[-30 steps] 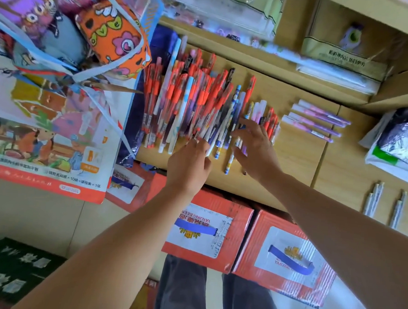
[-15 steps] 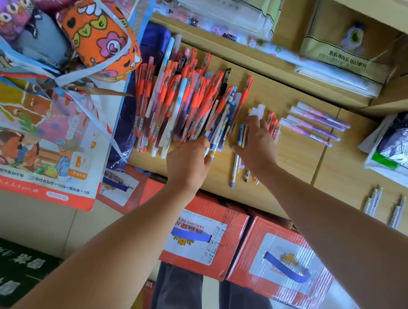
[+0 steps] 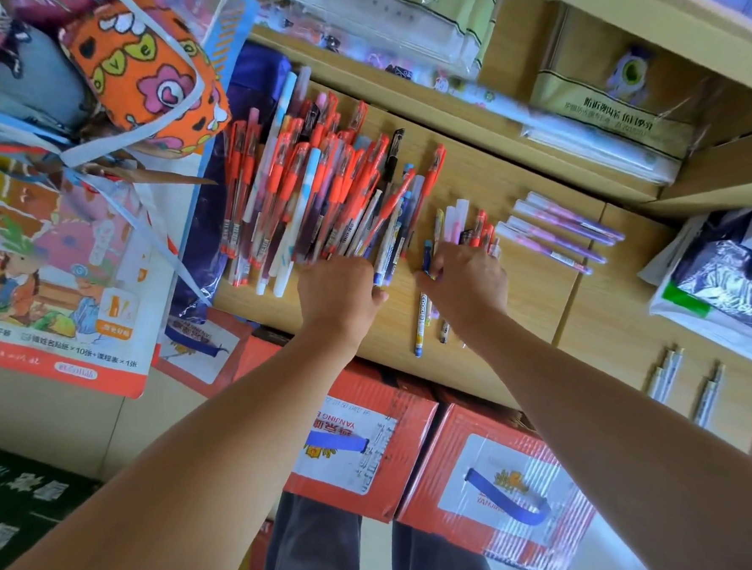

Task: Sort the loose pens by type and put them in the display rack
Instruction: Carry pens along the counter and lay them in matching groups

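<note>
A big pile of loose pens, mostly orange-red with some blue, white and black ones, lies on the wooden counter. My left hand sits at the near ends of the pile's right side, its fingers hidden under the hand. To the right, my right hand lies flat over a small separate group of pens, with a blue-and-yellow pen sticking out below it. Several purple pens lie in a row further right. No display rack can be made out.
Silver pens lie at the counter's right end, near a plastic bag. An orange patterned pencil case and packaged goods crowd the left. Two red cartons stand on the floor below the counter.
My right hand has slid a few pens rightward, so a gap has opened between them and the big pile. My left hand has stayed at the pile's near edge.
</note>
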The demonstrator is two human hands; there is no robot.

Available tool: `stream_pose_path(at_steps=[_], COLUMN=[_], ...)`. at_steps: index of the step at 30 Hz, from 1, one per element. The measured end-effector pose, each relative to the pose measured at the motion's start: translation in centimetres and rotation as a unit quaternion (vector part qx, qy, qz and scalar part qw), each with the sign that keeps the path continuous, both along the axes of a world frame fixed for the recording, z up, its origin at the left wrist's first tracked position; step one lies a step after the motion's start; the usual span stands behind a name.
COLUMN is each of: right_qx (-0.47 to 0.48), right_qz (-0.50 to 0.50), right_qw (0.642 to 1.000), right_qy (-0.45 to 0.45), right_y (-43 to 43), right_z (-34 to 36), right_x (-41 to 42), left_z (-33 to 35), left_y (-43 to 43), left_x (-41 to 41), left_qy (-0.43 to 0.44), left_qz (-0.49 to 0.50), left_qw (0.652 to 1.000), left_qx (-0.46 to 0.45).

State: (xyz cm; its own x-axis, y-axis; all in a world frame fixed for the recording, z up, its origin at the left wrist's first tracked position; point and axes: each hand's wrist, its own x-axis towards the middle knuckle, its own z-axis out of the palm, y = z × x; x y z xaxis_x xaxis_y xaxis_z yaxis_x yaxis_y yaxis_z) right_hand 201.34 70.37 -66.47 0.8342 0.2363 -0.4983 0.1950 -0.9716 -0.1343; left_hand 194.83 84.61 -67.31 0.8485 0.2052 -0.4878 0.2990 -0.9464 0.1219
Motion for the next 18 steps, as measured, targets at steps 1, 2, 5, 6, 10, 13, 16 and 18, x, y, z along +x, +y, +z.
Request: stream_pose_path(at_steps=[1, 2, 5, 6, 10, 13, 16, 18], right_qx=[-0.007, -0.016, -0.032, -0.033, -0.04, -0.032, 0.053, 0.149], right_qz=[0.009, 0.019, 0.035, 0.035, 0.046, 0.042, -0.054, -0.144], right_qw=[1.0, 1.0, 0.998, 0.998, 0.997, 0.997, 0.995, 0.975], right_qy=[0.005, 0.012, 0.031, 0.035, 0.054, 0.056, 0.067, 0.074], right_y=[-0.1, -0.2, -0.5, -0.5, -0.6, -0.8, -1.3, -1.7], right_z=[0.1, 0.1, 0.0, 0.0, 0.3, 0.7, 0.4, 0.2], right_x=[0.0, -0.1, -0.4, -0.5, -0.5, -0.6, -0.9, -1.0], left_z=[0.1, 0.1, 0.2, 0.3, 0.5, 0.7, 0.5, 0.0], left_y=[-0.1, -0.2, -0.4, -0.5, -0.9, -0.9, -0.8, -0.4], left_x=[-0.1, -0.2, -0.5, -0.5, -0.9, -1.1, -1.6, -2.1], left_qy=[0.006, 0.01, 0.015, 0.016, 0.028, 0.033, 0.03, 0.003], left_qz=[0.003, 0.01, 0.02, 0.023, 0.014, 0.011, 0.037, 0.079], left_qw=[1.0, 1.0, 1.0, 0.999, 1.0, 0.999, 0.999, 0.996], left_qx=[-0.003, -0.008, -0.018, -0.018, -0.001, 0.009, -0.004, -0.04])
